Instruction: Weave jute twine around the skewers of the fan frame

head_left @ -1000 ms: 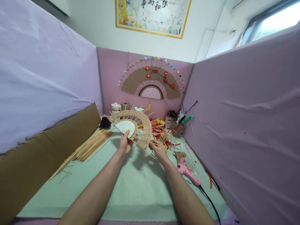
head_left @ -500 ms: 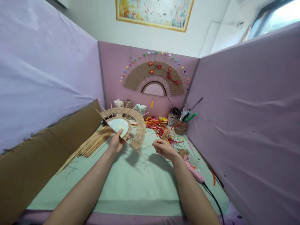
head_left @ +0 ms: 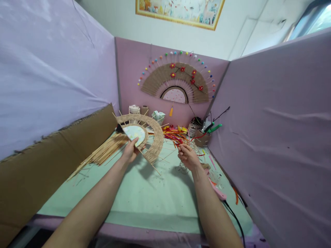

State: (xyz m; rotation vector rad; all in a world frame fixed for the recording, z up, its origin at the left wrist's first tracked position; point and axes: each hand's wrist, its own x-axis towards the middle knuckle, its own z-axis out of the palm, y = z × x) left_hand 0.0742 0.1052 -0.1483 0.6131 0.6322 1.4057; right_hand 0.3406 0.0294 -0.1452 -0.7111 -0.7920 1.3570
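Note:
My left hand [head_left: 131, 150] grips a half-round woven fan [head_left: 156, 140] by its inner base, thumb on the pale patterned half-disc [head_left: 135, 133]. The fan has thin wooden sticks fanning out through a wide band of tan twine, and it is held tilted above the table. To its right, my right hand [head_left: 188, 156] is closed in a pinch. A thin strand of twine [head_left: 169, 154] runs from the fan's lower right end to those fingers. Loose pale twine [head_left: 184, 168] hangs or lies below the right hand; which one I cannot tell.
A bundle of thin sticks [head_left: 108, 150] lies at left beside a cardboard strip [head_left: 59, 148]. Coloured strips [head_left: 178, 137] are heaped at the back. A pink glue gun [head_left: 218, 191] with a black cord and a cup of tools [head_left: 203, 138] are at right. A finished fan [head_left: 157, 81] hangs behind.
My right hand has moved up and away from the fan, and the strand between them looks longer. My left hand still holds the fan. The whole view has shifted slightly.

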